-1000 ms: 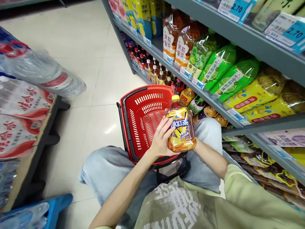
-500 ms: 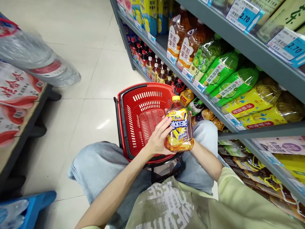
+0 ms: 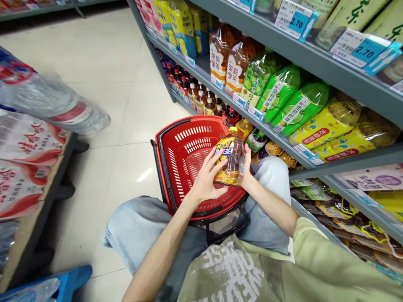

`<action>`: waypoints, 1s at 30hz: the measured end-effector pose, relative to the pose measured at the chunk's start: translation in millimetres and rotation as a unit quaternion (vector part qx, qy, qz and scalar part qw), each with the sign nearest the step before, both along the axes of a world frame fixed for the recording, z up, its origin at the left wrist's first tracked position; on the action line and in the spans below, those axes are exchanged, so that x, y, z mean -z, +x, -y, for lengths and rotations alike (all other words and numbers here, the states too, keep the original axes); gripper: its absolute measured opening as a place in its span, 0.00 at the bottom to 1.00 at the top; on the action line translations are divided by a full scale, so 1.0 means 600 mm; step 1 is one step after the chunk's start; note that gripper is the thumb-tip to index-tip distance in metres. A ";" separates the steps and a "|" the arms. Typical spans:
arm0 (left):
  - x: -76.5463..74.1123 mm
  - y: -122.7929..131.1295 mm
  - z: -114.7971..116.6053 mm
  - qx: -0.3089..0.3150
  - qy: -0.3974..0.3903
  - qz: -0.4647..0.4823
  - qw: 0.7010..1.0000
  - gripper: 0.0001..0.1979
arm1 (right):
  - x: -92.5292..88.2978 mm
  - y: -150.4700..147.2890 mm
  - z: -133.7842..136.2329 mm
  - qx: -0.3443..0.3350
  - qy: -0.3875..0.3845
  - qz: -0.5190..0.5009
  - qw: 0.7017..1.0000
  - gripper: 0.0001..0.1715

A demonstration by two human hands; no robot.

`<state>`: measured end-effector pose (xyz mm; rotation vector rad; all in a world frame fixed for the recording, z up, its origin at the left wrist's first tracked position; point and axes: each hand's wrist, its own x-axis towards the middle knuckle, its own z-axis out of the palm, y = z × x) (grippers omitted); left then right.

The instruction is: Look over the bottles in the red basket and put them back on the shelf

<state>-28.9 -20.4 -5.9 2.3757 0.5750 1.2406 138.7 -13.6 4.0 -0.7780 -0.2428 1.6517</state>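
Observation:
A bottle of iced tea [image 3: 231, 161] with a yellow cap and a yellow-and-blue label is between my two hands, over the near right part of a red shopping basket [image 3: 176, 126]. My left hand [image 3: 208, 176] lies across the label side with its fingers curled on it. At the bottle's other side is my right hand [image 3: 247, 165], its thumb side showing and most of its fingers hidden behind the bottle. The basket stands between my knees, and the part of its slotted floor that shows is bare.
On the right, a grey shelf [image 3: 270, 121] carries large green, yellow and amber drink bottles, with small bottles [image 3: 201, 100] on the level below. To the left, shrink-wrapped water bottles [image 3: 69, 105] and red-and-white packs [image 3: 28, 142] sit on a low pallet. A blue stand [image 3: 75, 277] is at lower left.
The iced tea bottle has turned in my hands, so its label now faces more left and its clear side with a barcode shows. My right hand has come into sight beside it.

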 end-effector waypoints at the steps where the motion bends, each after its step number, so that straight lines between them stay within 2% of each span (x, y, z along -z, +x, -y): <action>1: -0.002 0.002 0.002 -0.001 -0.003 -0.002 1.000 0.50 | 0.000 0.000 -0.001 0.012 -0.001 -0.013 1.000 0.37; 5: 0.000 0.012 0.012 -0.021 0.000 -0.012 1.000 0.52 | 0.001 0.001 -0.006 0.028 -0.004 -0.035 0.999 0.36; 9: 0.014 0.022 0.017 -0.082 0.004 -0.007 0.997 0.55 | 0.007 -0.001 -0.009 0.038 -0.017 -0.046 0.998 0.35; 12: 0.023 0.024 0.015 -0.126 -0.006 0.023 0.992 0.50 | 0.009 -0.003 -0.013 0.057 -0.020 -0.027 0.998 0.32; 17: 0.020 0.015 0.014 -0.185 -0.080 0.094 0.975 0.43 | 0.003 -0.007 -0.019 0.018 0.007 -0.020 1.000 0.29; 20: 0.015 0.007 0.017 -0.183 -0.129 0.132 0.966 0.42 | 0.003 -0.009 -0.021 0.013 0.013 -0.015 1.000 0.26; 24: 0.015 -0.007 0.021 -0.175 -0.211 0.175 0.946 0.42 | 0.012 -0.004 -0.019 0.005 0.016 -0.011 1.000 0.26; 30: 0.045 -0.017 0.019 -0.128 -0.331 0.226 0.907 0.44 | 0.029 0.021 -0.014 -0.051 0.019 -0.028 0.998 0.23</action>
